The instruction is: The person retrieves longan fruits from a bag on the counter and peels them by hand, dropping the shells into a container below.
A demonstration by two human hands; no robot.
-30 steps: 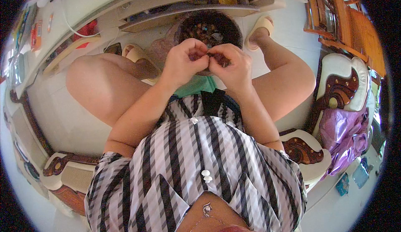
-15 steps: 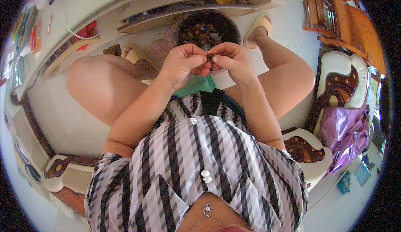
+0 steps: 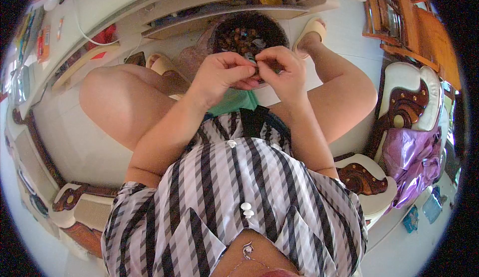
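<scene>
My left hand (image 3: 227, 75) and my right hand (image 3: 283, 71) meet at the fingertips, in front of my lap. Both are closed in a pinch around something very small, and what it is I cannot make out. Just beyond the fingers stands a dark round bin (image 3: 277, 30) between my feet. Brown bits (image 3: 238, 38) and a few pale scraps lie inside it. Below my wrists a piece of green material (image 3: 232, 101) lies over my lap, partly behind my hands.
A cream cabinet (image 3: 199, 0) with a low shelf runs behind the bin. On the right stand a carved white seat (image 3: 404, 92) holding a purple shiny bag (image 3: 406, 160), and a wooden chair (image 3: 429, 32). A white cable (image 3: 82, 30) hangs at the left.
My right hand has turned and lifted slightly at the fingertips, while my left fingers have shifted a little right. The small dark thing seen between the fingertips before is now mostly hidden.
</scene>
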